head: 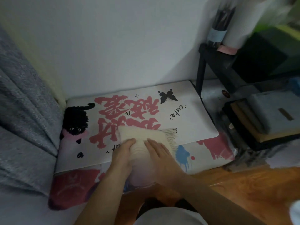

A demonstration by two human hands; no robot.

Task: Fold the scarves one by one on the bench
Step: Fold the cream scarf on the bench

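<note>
- Head view, item one: cream scarf (142, 133), folded to a compact block, lay on the printed bench top (199, 120) near its front edge, fringe (170, 137) trailing to the right.
- Left hand (123, 151): fingers extended, pressing flat on the scarf's near edge; it gripped nothing.
- Right hand (159, 151): likewise flat, palm down on the scarf just beside the left.
- Pale pink fabric (141, 172) showed between the wrists; whether it was a second scarf could not be told.
- Risk: the fabric was rippling between the hands, so further inward pressure would likely set creases.
- Risk: the loose fringe might catch under the next fold and skew it.
- Risk: being near the front edge, the block could slide off if pushed.
</note>
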